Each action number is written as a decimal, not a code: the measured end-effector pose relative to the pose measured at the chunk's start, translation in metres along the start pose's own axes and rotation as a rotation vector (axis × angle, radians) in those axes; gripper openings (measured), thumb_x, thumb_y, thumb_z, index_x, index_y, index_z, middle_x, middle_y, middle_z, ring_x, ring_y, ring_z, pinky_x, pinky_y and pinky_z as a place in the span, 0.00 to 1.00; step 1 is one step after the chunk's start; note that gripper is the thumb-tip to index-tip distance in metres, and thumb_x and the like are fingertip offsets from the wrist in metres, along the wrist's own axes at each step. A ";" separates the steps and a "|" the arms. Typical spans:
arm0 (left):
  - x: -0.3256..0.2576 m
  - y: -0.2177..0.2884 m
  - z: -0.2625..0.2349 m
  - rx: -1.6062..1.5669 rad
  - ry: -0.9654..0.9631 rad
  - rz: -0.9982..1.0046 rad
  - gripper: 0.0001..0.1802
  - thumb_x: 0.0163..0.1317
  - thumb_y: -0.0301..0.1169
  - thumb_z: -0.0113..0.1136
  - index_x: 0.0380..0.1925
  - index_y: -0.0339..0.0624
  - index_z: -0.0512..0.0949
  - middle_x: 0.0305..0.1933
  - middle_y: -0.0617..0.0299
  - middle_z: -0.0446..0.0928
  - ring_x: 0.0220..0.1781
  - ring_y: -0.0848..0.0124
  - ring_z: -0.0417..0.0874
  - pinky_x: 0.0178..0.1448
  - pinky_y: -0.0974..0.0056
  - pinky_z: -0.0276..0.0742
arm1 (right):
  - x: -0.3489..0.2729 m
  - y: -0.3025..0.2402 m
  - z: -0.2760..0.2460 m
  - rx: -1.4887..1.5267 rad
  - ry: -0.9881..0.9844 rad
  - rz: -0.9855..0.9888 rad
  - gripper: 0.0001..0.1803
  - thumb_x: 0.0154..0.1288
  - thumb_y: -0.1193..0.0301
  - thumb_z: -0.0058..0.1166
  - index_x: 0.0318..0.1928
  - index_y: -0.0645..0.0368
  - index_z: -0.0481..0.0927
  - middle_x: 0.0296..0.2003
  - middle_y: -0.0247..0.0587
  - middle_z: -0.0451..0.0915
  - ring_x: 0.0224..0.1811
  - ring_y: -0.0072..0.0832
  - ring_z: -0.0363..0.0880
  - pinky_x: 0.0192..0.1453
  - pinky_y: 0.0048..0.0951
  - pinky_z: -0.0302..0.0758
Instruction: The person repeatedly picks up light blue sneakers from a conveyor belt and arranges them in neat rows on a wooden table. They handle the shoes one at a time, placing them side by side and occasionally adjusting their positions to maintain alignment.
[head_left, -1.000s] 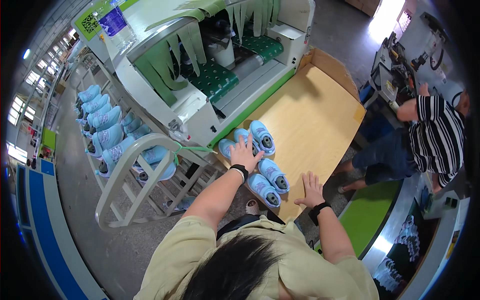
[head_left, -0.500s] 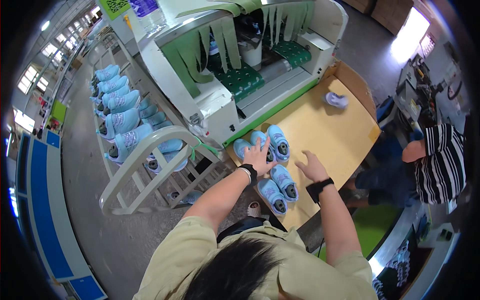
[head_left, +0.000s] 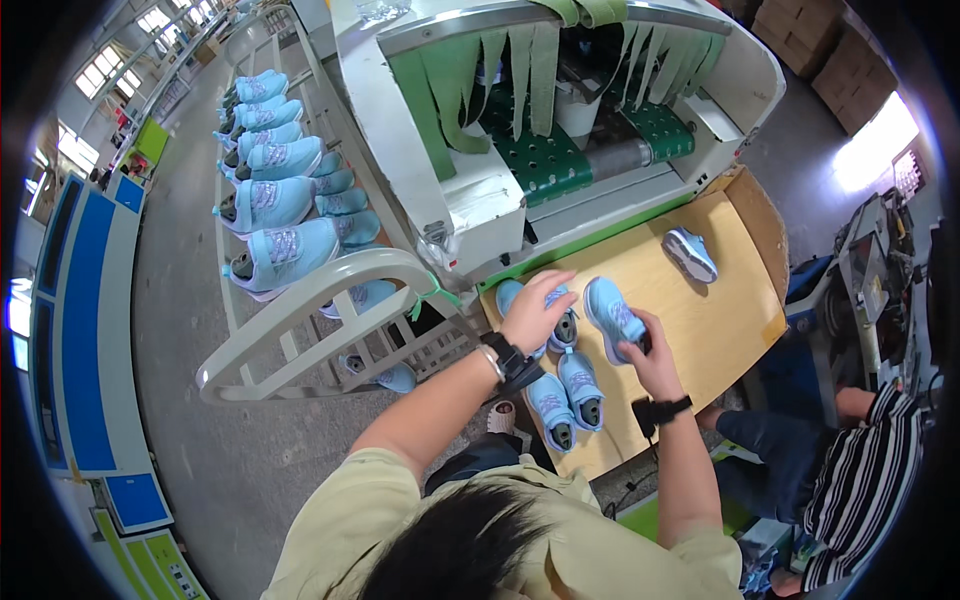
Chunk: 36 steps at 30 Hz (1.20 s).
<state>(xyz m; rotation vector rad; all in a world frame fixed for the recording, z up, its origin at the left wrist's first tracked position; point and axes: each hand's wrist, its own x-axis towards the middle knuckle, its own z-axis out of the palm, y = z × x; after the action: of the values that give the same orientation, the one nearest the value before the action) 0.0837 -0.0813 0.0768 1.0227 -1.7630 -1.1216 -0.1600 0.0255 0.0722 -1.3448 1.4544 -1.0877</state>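
Note:
A light blue sneaker point(head_left: 606, 308) with lilac laces is in my right hand point(head_left: 655, 360), whose fingers wrap its heel end just above the wooden board. My left hand point(head_left: 538, 314) hovers over the shoes on the board's left, fingers stretched out and holding nothing visible; it partly covers a sneaker point(head_left: 565, 330) and another point(head_left: 508, 293) behind it. Nearer to me, two matching sneakers stand side by side, a left one point(head_left: 550, 410) and a right one point(head_left: 580, 388), with dark inserts in their openings. A single sneaker point(head_left: 690, 254) lies tipped on its side farther right.
Beyond the board point(head_left: 640, 440) stands a machine with green hanging strips point(head_left: 543, 90) and a perforated green belt point(head_left: 540, 165). A metal rack point(head_left: 330, 285) on the left carries rows of blue sneakers point(head_left: 285, 205). A person in a striped top point(head_left: 868, 475) is at the right.
My right hand, empty before, now grips a sneaker. The lone sneaker at the far right was blurred and now lies on its side. The view has shifted, and my left hand's fingers point more to the right.

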 end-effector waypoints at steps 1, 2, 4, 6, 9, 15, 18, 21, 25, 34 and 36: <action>0.008 0.014 0.005 -0.110 0.026 -0.022 0.19 0.67 0.32 0.66 0.56 0.38 0.82 0.59 0.54 0.80 0.60 0.62 0.82 0.63 0.59 0.76 | -0.015 -0.016 -0.004 -0.013 -0.023 0.002 0.33 0.62 0.83 0.61 0.68 0.62 0.69 0.64 0.49 0.73 0.68 0.36 0.73 0.73 0.33 0.68; 0.014 0.020 0.010 -0.274 -0.108 -0.175 0.16 0.66 0.29 0.67 0.52 0.36 0.83 0.54 0.57 0.83 0.52 0.70 0.83 0.57 0.64 0.78 | -0.028 -0.022 -0.007 -0.033 -0.013 -0.026 0.33 0.61 0.85 0.60 0.68 0.62 0.69 0.66 0.50 0.73 0.70 0.37 0.71 0.74 0.35 0.67; 0.018 0.027 0.016 -0.272 -0.262 -0.162 0.14 0.66 0.26 0.67 0.50 0.36 0.84 0.49 0.59 0.84 0.48 0.73 0.84 0.53 0.65 0.79 | -0.048 -0.041 -0.009 -0.030 0.010 -0.018 0.35 0.60 0.87 0.60 0.68 0.61 0.69 0.69 0.51 0.71 0.72 0.40 0.70 0.76 0.37 0.66; 0.021 0.032 0.028 -0.205 -0.324 -0.047 0.09 0.64 0.24 0.66 0.44 0.36 0.85 0.42 0.58 0.84 0.43 0.68 0.85 0.49 0.64 0.80 | -0.063 -0.042 -0.010 0.002 0.064 -0.013 0.35 0.60 0.87 0.60 0.68 0.61 0.69 0.69 0.52 0.71 0.73 0.40 0.70 0.76 0.37 0.66; 0.017 0.039 0.045 0.052 -0.202 0.352 0.07 0.62 0.22 0.66 0.40 0.36 0.83 0.41 0.53 0.83 0.42 0.59 0.86 0.47 0.62 0.81 | -0.081 -0.033 -0.006 0.037 0.154 0.001 0.35 0.60 0.87 0.61 0.68 0.60 0.69 0.70 0.52 0.70 0.73 0.40 0.69 0.76 0.38 0.66; 0.036 0.028 0.054 0.189 -0.020 0.248 0.07 0.70 0.31 0.56 0.36 0.39 0.75 0.36 0.50 0.76 0.38 0.46 0.78 0.41 0.48 0.73 | -0.095 -0.013 -0.014 -0.021 0.275 -0.005 0.34 0.59 0.86 0.62 0.67 0.60 0.70 0.70 0.53 0.70 0.73 0.43 0.69 0.76 0.39 0.66; 0.037 0.021 0.032 0.217 0.023 0.071 0.10 0.73 0.33 0.54 0.34 0.37 0.74 0.34 0.48 0.75 0.36 0.46 0.77 0.38 0.49 0.71 | -0.096 0.003 -0.018 -0.024 0.304 0.057 0.34 0.59 0.85 0.63 0.66 0.59 0.71 0.69 0.54 0.70 0.72 0.45 0.70 0.75 0.39 0.67; 0.023 0.014 0.019 0.292 -0.117 -0.012 0.13 0.70 0.35 0.60 0.32 0.36 0.76 0.31 0.49 0.74 0.33 0.49 0.77 0.36 0.52 0.70 | -0.095 0.023 -0.015 -0.108 0.283 0.076 0.33 0.59 0.86 0.63 0.66 0.59 0.71 0.69 0.55 0.70 0.72 0.46 0.70 0.74 0.40 0.68; 0.006 0.008 0.021 0.266 -0.218 0.017 0.10 0.65 0.32 0.67 0.38 0.35 0.82 0.34 0.52 0.78 0.37 0.53 0.80 0.41 0.55 0.74 | -0.092 0.028 -0.010 -0.186 0.235 0.045 0.34 0.57 0.86 0.64 0.65 0.59 0.72 0.69 0.57 0.69 0.71 0.50 0.70 0.73 0.42 0.69; 0.008 0.015 0.043 0.364 -0.400 0.350 0.08 0.63 0.29 0.65 0.40 0.39 0.83 0.37 0.55 0.80 0.41 0.54 0.82 0.44 0.55 0.78 | -0.082 -0.004 -0.014 -0.401 0.111 -0.092 0.35 0.53 0.86 0.65 0.64 0.57 0.74 0.69 0.56 0.69 0.69 0.55 0.71 0.70 0.45 0.71; 0.012 0.018 0.042 0.429 -0.439 0.432 0.06 0.62 0.28 0.65 0.38 0.40 0.83 0.35 0.55 0.79 0.40 0.54 0.81 0.43 0.55 0.78 | -0.079 -0.015 -0.016 -0.484 0.089 -0.121 0.36 0.52 0.86 0.66 0.64 0.57 0.75 0.68 0.55 0.70 0.68 0.55 0.71 0.70 0.46 0.71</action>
<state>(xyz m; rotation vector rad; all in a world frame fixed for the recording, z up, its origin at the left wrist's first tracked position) 0.0373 -0.0751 0.0837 0.5972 -2.5062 -0.7402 -0.1668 0.1047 0.0933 -1.7550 1.7977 -0.9093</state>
